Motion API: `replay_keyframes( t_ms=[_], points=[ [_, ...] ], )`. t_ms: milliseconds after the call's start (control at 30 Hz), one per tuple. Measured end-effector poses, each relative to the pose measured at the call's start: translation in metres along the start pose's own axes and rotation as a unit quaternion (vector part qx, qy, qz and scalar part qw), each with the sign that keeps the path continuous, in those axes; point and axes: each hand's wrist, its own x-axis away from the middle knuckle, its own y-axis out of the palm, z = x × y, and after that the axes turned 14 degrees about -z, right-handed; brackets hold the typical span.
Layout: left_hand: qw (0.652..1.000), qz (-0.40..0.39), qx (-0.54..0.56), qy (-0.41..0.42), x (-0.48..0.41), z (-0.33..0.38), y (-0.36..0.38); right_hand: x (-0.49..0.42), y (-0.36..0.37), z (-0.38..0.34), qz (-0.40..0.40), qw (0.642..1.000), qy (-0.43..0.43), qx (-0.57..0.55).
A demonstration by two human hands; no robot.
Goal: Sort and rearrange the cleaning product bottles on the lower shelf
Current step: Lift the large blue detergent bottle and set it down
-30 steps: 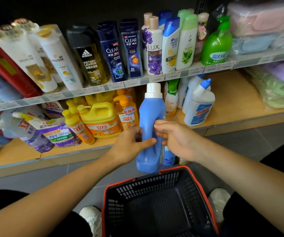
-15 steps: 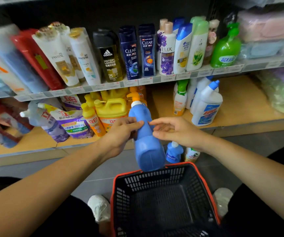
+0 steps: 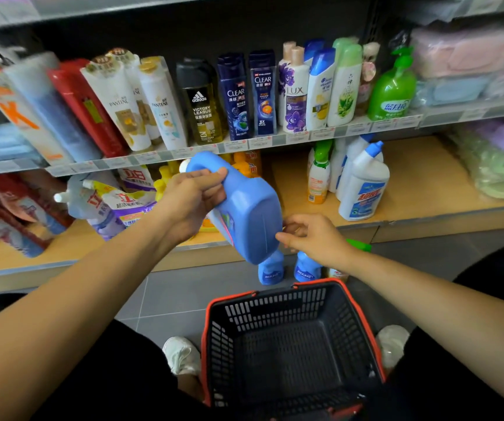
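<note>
Left hand (image 3: 190, 202) grips the blue detergent bottle (image 3: 244, 208) by its handle; bottle tilted, cap end toward the lower shelf (image 3: 426, 177), base hanging out past that shelf's front edge, above the floor; right hand (image 3: 314, 235) loose-fingered, holding nothing, fingertips at the base corner, contact unclear. Risks, as judged: a one-handed hold on a tilted bottle may slip, dropping it onto the two small blue bottles (image 3: 270, 268) on the floor below the shelf edge; pushing it in cap-first could knock the yellow dish-soap jugs (image 3: 165, 185) standing on the shelf behind it.

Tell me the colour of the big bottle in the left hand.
The bottle is blue; the head view shows it.
</note>
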Motion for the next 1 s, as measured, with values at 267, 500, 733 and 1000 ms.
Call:
replay_keyframes(
  t_ms=[267, 500, 733, 1000],
  points=[
    [1.0, 0.008, 0.01, 0.012, 0.004, 0.007, 0.004, 0.009, -0.002, -0.019, -0.125, 0.812, 0.149, -0.55],
    [1.0, 0.005, -0.014, -0.008, 0.003, -0.013, 0.008, 0.02, -0.005, -0.039, -0.136, 0.755, 0.142, -0.625],
    [0.998, 0.024, -0.056, -0.025, -0.002, -0.028, 0.005, 0.028, -0.023, -0.051, -0.148, 0.768, 0.105, -0.614],
    [0.995, 0.031, -0.087, -0.031, -0.008, -0.033, 0.003, 0.032, -0.046, -0.051, -0.125, 0.856, 0.002, -0.502]
  ],
)
